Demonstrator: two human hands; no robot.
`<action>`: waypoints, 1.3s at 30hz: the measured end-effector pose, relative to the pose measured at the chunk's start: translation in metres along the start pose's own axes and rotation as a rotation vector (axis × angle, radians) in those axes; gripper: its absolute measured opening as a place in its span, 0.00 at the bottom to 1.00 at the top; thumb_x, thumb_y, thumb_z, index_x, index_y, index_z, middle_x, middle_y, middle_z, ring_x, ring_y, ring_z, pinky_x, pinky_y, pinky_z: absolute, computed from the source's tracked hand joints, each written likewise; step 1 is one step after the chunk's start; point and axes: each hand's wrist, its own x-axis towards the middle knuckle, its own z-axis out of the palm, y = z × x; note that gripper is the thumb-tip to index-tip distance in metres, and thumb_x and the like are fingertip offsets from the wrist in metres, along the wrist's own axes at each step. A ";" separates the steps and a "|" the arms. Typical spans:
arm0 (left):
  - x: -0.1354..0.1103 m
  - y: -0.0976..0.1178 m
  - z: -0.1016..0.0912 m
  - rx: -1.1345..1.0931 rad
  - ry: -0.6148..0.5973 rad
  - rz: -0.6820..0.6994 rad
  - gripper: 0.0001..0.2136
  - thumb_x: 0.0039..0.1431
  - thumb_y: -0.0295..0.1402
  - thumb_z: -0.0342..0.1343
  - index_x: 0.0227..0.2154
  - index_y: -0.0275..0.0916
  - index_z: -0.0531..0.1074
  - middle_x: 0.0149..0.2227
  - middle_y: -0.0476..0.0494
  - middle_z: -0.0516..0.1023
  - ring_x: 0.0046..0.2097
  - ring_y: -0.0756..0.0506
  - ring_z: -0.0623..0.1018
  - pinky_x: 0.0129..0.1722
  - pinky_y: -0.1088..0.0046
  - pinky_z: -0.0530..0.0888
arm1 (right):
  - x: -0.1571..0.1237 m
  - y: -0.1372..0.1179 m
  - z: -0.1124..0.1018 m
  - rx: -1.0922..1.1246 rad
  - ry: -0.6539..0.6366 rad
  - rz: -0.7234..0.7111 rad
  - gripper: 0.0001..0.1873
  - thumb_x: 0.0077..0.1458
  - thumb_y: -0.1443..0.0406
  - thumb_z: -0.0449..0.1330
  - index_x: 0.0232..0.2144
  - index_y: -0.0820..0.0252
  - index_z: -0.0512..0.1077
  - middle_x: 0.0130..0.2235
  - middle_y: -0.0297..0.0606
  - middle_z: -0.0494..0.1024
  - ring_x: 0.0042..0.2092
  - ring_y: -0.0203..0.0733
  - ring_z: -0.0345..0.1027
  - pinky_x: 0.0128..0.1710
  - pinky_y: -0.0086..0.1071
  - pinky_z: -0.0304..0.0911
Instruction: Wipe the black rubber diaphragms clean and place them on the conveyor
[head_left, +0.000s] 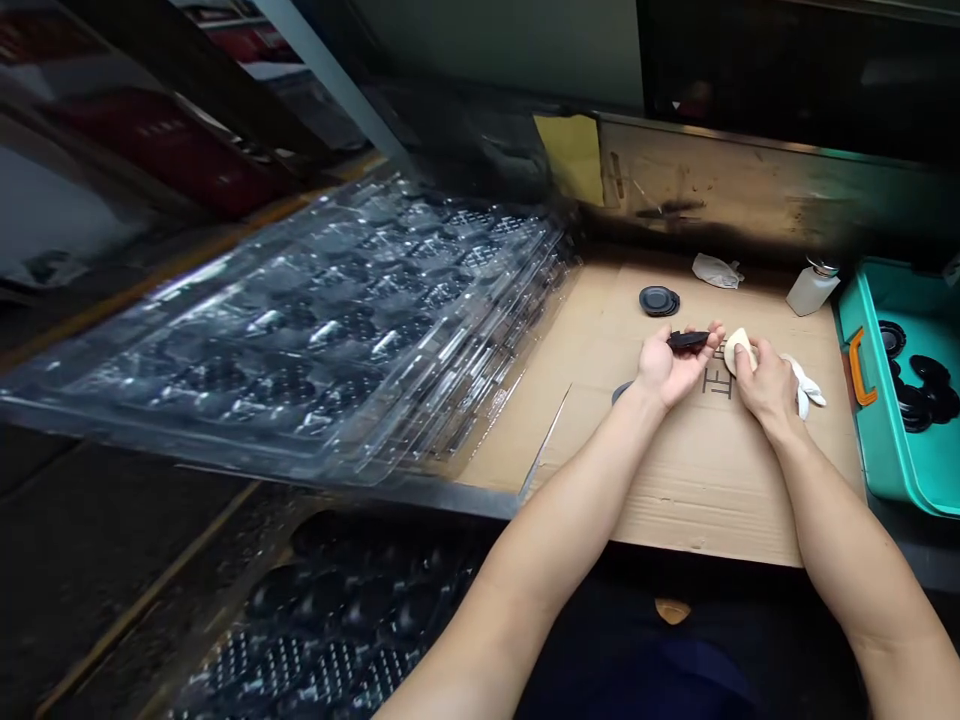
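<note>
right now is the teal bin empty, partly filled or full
Partly filled, as far as the view shows: black round parts lie in the teal bin, with its bare floor visible beside them.

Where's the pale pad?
The pale pad is right of centre in the head view, in the right hand, beside the black piece in the left hand.

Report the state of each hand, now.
Left hand: closed on a black part, seen nearly edge-on.
Right hand: closed on an off-white pad.
</note>
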 end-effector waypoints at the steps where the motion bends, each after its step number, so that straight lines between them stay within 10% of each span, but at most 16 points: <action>1: 0.000 0.000 0.001 -0.004 -0.002 -0.005 0.20 0.76 0.43 0.38 0.33 0.36 0.66 0.51 0.23 0.78 0.57 0.34 0.80 0.38 0.67 0.84 | 0.000 0.000 0.000 0.000 0.004 0.003 0.26 0.69 0.48 0.50 0.59 0.51 0.74 0.45 0.46 0.84 0.46 0.56 0.78 0.46 0.43 0.67; 15: -0.001 -0.004 0.000 0.132 -0.048 0.004 0.20 0.76 0.45 0.41 0.40 0.34 0.71 0.54 0.22 0.79 0.51 0.36 0.83 0.35 0.69 0.82 | 0.004 0.006 -0.002 0.186 0.091 -0.014 0.29 0.68 0.47 0.48 0.59 0.56 0.72 0.47 0.47 0.83 0.46 0.54 0.77 0.48 0.42 0.68; 21: 0.015 -0.018 -0.010 0.341 -0.028 0.222 0.19 0.74 0.44 0.49 0.54 0.33 0.71 0.51 0.29 0.81 0.51 0.39 0.83 0.52 0.63 0.80 | -0.011 -0.016 0.000 0.420 -0.022 -0.007 0.37 0.72 0.47 0.37 0.71 0.63 0.57 0.46 0.46 0.83 0.43 0.46 0.78 0.43 0.35 0.71; 28: 0.015 -0.034 -0.019 0.435 -0.216 0.123 0.20 0.76 0.41 0.43 0.55 0.35 0.76 0.49 0.35 0.84 0.55 0.39 0.82 0.60 0.59 0.75 | -0.021 -0.033 -0.001 0.226 -0.029 -0.009 0.32 0.72 0.49 0.43 0.71 0.52 0.62 0.54 0.43 0.82 0.52 0.51 0.77 0.54 0.41 0.70; 39: 0.016 -0.028 -0.022 0.475 -0.159 0.048 0.23 0.76 0.40 0.42 0.52 0.31 0.78 0.47 0.32 0.85 0.54 0.37 0.82 0.61 0.59 0.74 | -0.020 -0.038 -0.008 0.060 -0.121 0.014 0.31 0.73 0.47 0.43 0.71 0.44 0.61 0.53 0.42 0.83 0.50 0.54 0.78 0.52 0.43 0.70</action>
